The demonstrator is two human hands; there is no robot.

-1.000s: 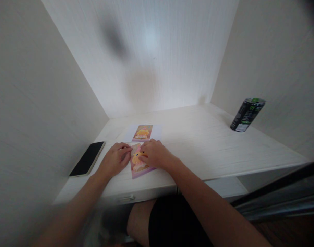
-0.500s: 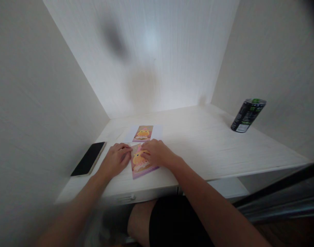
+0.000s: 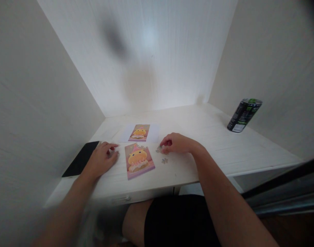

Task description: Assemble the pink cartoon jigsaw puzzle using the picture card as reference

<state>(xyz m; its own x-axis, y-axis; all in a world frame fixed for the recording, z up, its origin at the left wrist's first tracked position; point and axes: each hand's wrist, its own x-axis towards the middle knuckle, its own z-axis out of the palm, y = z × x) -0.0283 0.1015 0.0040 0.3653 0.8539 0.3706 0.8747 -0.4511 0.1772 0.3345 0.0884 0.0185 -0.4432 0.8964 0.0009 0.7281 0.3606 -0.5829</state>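
Observation:
A jigsaw puzzle (image 3: 139,161) with a yellow cartoon figure lies in front of me on the white desk, its top right edge uneven. My right hand (image 3: 176,143) is to the right of it, thumb and fingertips closed on a small jigsaw puzzle piece (image 3: 159,149). Just below those fingers lies another loose piece (image 3: 164,160). To the left of the puzzle, my left hand (image 3: 102,158) rests on the desk, thumb and forefinger apart, holding nothing that I can see. Behind the puzzle is a white sheet with the same picture (image 3: 139,133) printed on it.
A dark-screened tablet or phone (image 3: 81,159) lies by the left wall, partly behind my left hand. Far to the right stands a black and green drink can (image 3: 244,116). Walls enclose the desk (image 3: 198,137) at the left, back and right.
My right hand has left the puzzle and moved right to the loose pieces, uncovering the picture. My left hand has drawn away to the left, off the puzzle's edge.

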